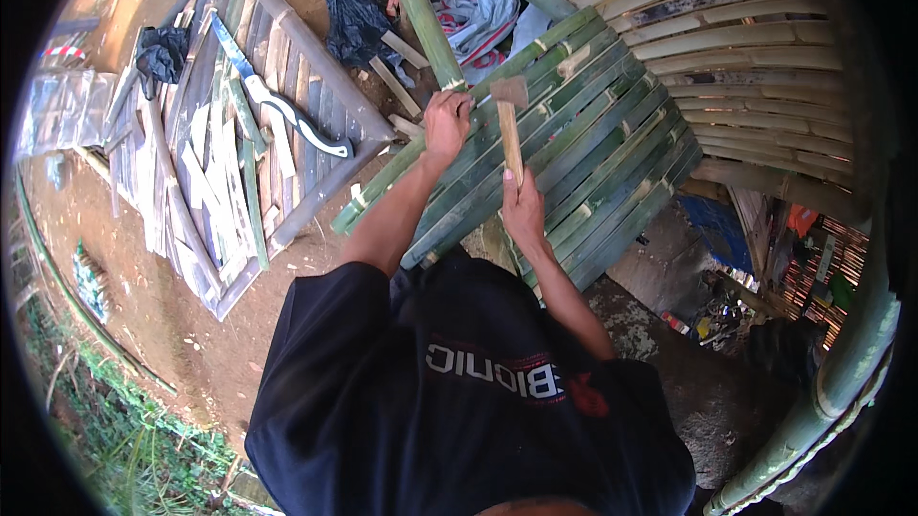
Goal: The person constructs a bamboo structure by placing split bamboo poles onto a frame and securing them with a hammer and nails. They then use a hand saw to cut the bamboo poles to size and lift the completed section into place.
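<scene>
My right hand (523, 210) is wrapped round the wooden handle of a hammer (511, 138). The hammer's block-shaped head is over the green bamboo slats (583, 138), which lie side by side as a panel in front of me. My left hand (447, 124) is closed, its fingers curled at the panel's far left edge, where an upright-looking green bamboo pole (421, 19) meets it. Whatever those fingers pinch, if anything, is too small or hidden to make out.
On the left, a framed slatted bamboo platform (330, 86) bears split bamboo strips, a saw (277, 100) with a white and dark handle, and a black plastic bag (163, 55). Behind the panel lie a dark bag (359, 23) and pale sacks (478, 9). A curved slatted wall (755, 57) rises at right.
</scene>
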A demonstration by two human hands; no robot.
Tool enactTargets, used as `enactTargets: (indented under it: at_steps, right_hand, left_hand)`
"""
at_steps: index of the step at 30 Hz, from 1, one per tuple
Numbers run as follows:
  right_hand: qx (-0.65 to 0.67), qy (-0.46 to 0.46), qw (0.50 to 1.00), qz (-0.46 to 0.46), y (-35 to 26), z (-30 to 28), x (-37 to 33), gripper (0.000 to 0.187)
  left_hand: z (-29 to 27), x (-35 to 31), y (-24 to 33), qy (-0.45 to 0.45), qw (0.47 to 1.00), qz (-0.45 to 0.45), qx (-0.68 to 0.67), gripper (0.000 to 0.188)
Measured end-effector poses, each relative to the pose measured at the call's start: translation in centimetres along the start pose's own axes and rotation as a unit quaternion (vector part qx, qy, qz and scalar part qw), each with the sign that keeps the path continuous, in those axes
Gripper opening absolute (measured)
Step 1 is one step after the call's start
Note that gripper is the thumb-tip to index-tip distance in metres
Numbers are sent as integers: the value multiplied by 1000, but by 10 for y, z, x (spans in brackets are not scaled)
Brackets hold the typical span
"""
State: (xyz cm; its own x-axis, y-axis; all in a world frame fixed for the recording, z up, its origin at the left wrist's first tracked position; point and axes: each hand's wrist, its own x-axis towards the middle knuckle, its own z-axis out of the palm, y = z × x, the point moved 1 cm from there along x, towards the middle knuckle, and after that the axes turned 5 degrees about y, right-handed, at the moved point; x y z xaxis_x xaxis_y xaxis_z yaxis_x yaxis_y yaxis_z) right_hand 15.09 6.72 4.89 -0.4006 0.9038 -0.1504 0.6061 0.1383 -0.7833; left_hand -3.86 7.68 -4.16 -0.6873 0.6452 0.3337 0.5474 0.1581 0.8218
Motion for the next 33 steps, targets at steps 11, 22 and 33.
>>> enactTargets:
  at_steps: [11, 22, 33]
  right_hand:
    - [-18, -26, 997, 63, 19, 1, -1, 36]
    - [95, -55, 989, 100, 51, 22, 8, 37]
    - [297, -179, 900, 263, 26, 10, 10, 41]
  left_hand:
    - [-41, -1, -9, -194, 945, -220, 143, 34]
    - [-31, 6, -53, -270, 918, -287, 52, 46]
    - [-28, 2, -55, -243, 934, -260, 46, 36]
